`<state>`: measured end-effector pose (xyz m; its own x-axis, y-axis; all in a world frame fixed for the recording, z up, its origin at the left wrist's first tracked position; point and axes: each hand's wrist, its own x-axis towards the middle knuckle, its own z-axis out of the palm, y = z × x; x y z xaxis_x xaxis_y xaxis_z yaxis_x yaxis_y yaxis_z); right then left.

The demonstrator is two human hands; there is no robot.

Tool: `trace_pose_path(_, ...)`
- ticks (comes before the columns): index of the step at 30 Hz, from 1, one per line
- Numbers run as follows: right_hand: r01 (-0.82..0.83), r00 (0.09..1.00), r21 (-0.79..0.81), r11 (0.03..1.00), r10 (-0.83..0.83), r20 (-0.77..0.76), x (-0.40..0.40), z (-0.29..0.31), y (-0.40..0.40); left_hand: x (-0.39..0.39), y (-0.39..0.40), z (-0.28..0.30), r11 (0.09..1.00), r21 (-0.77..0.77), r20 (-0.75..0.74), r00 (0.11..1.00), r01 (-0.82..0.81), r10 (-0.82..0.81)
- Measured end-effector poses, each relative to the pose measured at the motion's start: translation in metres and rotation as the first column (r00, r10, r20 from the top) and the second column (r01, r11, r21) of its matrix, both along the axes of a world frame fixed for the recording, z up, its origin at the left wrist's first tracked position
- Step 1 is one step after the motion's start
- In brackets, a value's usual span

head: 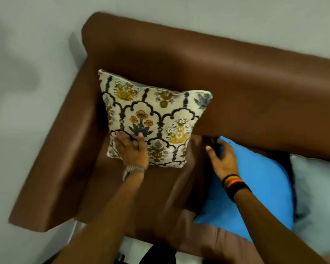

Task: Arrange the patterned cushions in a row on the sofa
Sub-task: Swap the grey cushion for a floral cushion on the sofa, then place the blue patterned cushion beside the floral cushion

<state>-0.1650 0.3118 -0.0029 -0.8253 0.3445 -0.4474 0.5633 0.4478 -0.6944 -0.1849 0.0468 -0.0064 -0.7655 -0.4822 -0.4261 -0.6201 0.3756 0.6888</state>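
We look down on a brown leather sofa [236, 77] set against a pale wall [217, 12]. A square cream cushion printed with yellow flowers and dark scalloped arches [152, 119] stands nearly upright on the seat, leaning back against the sofa's backrest and tucked close to the sofa's left armrest [51, 164]. Its upper corners poke out to either side and its lower edge sits on the seat.

Our left hand [131, 147] lies flat on the lower left part of that patterned cushion, fingers spread over the fabric and the thumb stretched toward the cushion's middle; it presses rather than pinches. A pale beaded bracelet [133, 169] circles that wrist.

Our right hand [222, 159] is just to the right of the patterned cushion, not touching it. It is loosely open, fingers curled toward the dark gap under the backrest, and it rests against the top corner of a plain bright blue cushion [255, 187]. Whether the fingertips actually grip the blue fabric we cannot tell, since motion blur smears that spot. Black, orange and yellow bands [233, 182] wrap that wrist.

The blue cushion lies slanted on the seat to the right of the patterned cushion, and a pale grey cushion [316, 197] sits just beyond it, at the right edge of view.
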Motion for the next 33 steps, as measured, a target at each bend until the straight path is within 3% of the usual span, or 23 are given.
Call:
trace_pose_path(3, 0.170, 0.984, 0.212, 0.962, -0.178, 0.018, 0.075, -0.020, 0.090, 0.076, 0.080, -0.022, 0.967, 0.105, 0.003, 0.973, 0.230, -0.232)
trace_pose_path(7, 0.286, 0.914, 0.186, 0.940, -0.326, 0.241, 0.146, -0.049, 0.188, 0.118, 0.180, -0.039, 0.877, 0.325, 0.121, 0.904, 0.355, -0.411)
trace_pose_path(10, 0.304, 0.897, 0.088, 0.949, -0.316, 0.309, 0.164, -0.066, 0.228, 0.123, 0.226, -0.047, 0.860, 0.369, 0.220, 0.866, 0.352, -0.448)
trace_pose_path(17, 0.340, 0.896, -0.166, 0.926, -0.265, 0.357, 0.172, -0.067, 0.254, 0.147, 0.256, -0.047, 0.882, 0.173, 0.309, 0.827, 0.438, -0.470)
trace_pose_path(20, 0.293, 0.929, -0.308, 0.905, -0.193, 0.317, 0.174, -0.031, 0.274, 0.141, 0.234, -0.008, 0.895, 0.302, 0.285, 0.864, 0.329, -0.414)
trace_pose_path(22, 0.330, 0.933, -0.432, 0.840, -0.218, 0.288, 0.171, 0.000, 0.296, 0.124, 0.221, 0.025, 0.858, 0.496, 0.337, 0.881, 0.132, -0.331)
trace_pose_path(24, 0.379, 0.923, -0.604, 0.701, -0.240, 0.301, 0.162, 0.026, 0.314, 0.103, 0.208, 0.051, 0.794, 0.607, 0.333, 0.918, -0.035, -0.214)
trace_pose_path(26, 0.398, 0.916, -0.730, 0.555, -0.292, 0.277, 0.146, 0.042, 0.323, 0.082, 0.205, 0.061, 0.813, 0.582, 0.217, 0.956, 0.034, -0.196)
trace_pose_path(27, 0.390, 0.916, -0.740, 0.548, -0.313, 0.251, 0.135, 0.046, 0.323, 0.071, 0.209, 0.061, 0.841, 0.534, 0.159, 0.967, 0.087, -0.201)
trace_pose_path(28, 0.363, 0.927, -0.731, 0.578, -0.303, 0.221, 0.121, 0.049, 0.319, 0.061, 0.215, 0.057, 0.857, 0.505, 0.124, 0.973, 0.106, -0.193)
trace_pose_path(31, 0.190, 0.982, -0.562, 0.805, -0.155, 0.111, 0.086, 0.044, 0.297, 0.035, 0.234, 0.034, 0.911, 0.368, 0.060, 0.972, 0.188, -0.225)
trace_pose_path(33, 0.082, 0.996, -0.479, 0.874, -0.063, 0.055, 0.068, 0.032, 0.281, 0.031, 0.246, 0.018, 0.906, 0.291, 0.053, 0.940, 0.309, -0.337)
